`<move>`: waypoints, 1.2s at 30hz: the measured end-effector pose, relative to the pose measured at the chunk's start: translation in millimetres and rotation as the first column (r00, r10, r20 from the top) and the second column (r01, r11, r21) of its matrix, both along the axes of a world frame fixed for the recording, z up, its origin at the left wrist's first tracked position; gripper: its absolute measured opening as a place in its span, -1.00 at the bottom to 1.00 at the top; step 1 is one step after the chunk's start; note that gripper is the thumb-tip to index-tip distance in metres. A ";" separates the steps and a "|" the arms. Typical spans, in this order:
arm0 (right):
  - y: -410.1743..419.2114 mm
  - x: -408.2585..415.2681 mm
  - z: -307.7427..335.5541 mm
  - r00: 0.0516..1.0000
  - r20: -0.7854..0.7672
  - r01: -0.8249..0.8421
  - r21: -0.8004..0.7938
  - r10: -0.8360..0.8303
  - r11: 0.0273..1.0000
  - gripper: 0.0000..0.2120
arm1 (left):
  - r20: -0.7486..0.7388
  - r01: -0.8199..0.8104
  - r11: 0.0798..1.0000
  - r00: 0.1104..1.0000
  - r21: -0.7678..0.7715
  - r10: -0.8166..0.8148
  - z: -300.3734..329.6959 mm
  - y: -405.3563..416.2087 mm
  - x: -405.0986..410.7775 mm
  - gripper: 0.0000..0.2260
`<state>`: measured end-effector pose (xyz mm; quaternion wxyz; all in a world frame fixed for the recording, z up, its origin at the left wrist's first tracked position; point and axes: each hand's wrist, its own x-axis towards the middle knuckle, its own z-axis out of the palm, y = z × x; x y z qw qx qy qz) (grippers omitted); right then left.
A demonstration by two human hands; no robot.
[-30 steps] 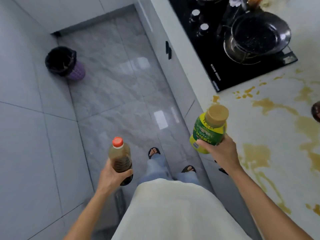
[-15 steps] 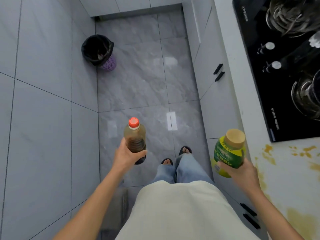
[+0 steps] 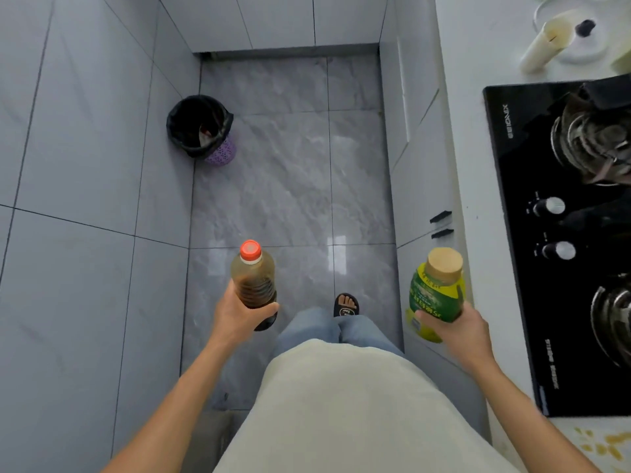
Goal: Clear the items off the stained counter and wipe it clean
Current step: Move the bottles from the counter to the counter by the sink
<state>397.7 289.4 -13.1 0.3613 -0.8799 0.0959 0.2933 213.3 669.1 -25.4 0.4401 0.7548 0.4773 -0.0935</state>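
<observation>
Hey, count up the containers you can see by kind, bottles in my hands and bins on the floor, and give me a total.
Bottles: 2, the red-capped bottle held by the left hand and the green-labelled bottle held by the right hand
Bins: 1, the black-lined bin on the floor
Total: 3

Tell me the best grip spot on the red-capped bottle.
Probably mid-body, from the side, as the left hand does now: fingers wrapped round the lower half of the red-capped bottle. It stands upright, the body is a plain cylinder wide enough for a full wrap, and the neck under the cap is narrow and short, so it offers less purchase.
</observation>
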 end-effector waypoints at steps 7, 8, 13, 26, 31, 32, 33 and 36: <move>107.6 123.2 8.9 0.994 0.058 -0.101 0.069 0.097 0.993 -0.53 | -0.074 -0.135 0.991 0.988 0.001 0.134 -6.5 49.3 18.5 -0.37; 123.1 137.8 8.7 0.993 0.069 -0.100 0.083 0.095 0.991 -0.51 | -0.089 -0.148 0.989 0.985 -0.003 0.147 -7.7 59.0 22.8 -0.37; 196.6 199.0 8.5 0.992 0.064 -0.113 0.090 0.108 0.990 -0.52 | -0.104 -0.153 0.988 0.983 -0.022 0.150 -10.1 120.4 67.8 -0.32; 237.7 286.2 -0.1 0.997 0.015 0.083 -0.090 -0.082 0.993 -0.63 | -0.026 0.097 0.994 0.995 -0.056 -0.099 1.8 252.9 332.2 -0.35; 242.9 336.3 -13.5 0.993 -0.029 0.111 -0.064 -0.113 0.992 -0.53 | 0.036 0.160 0.987 0.987 -0.034 -0.158 3.8 286.0 445.7 -0.40; 247.2 350.8 -14.1 0.992 -0.034 0.121 -0.052 -0.123 0.991 -0.53 | 0.042 0.169 0.985 0.985 -0.029 -0.168 4.6 291.9 465.8 -0.38; 252.4 367.4 -13.5 0.991 -0.039 0.126 -0.045 -0.128 0.991 -0.53 | 0.042 0.175 0.984 0.984 -0.025 -0.174 6.2 297.4 484.5 -0.36; 274.0 421.3 -8.0 0.990 -0.025 0.138 -0.041 -0.139 0.990 -0.59 | 0.020 0.191 0.982 0.981 -0.008 -0.191 10.2 314.6 530.1 -0.38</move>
